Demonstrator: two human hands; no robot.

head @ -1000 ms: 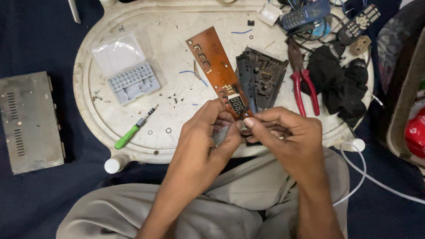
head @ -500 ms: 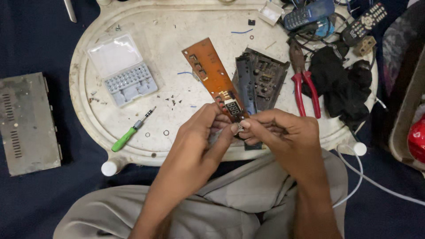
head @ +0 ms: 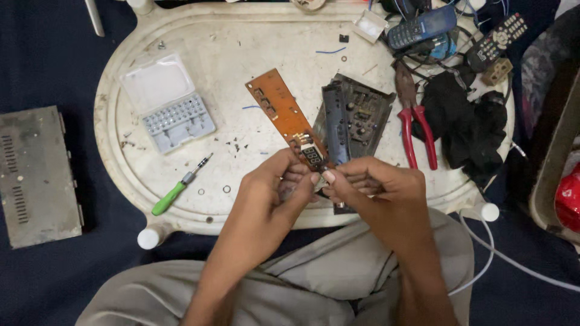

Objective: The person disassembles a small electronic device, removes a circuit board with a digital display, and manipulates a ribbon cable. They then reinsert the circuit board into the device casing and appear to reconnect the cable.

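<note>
Left hand [head: 272, 190]: fingers curled, pinching a small grey part [head: 313, 183] at its tips.
Right hand [head: 377, 193]: fingertips closed on the same part, meeting the left thumb.
Part: between both thumbs, mostly hidden.
Orange board [head: 284, 115]: just beyond the fingertips.
Screwdriver [head: 179, 186]: left of them.

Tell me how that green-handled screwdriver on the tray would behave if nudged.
The green-handled screwdriver looks slim and round-shafted, so it would probably roll across the flat white tray. It seems light, likely easy to flick. It lies near the tray's rim, which might stop it.
</note>
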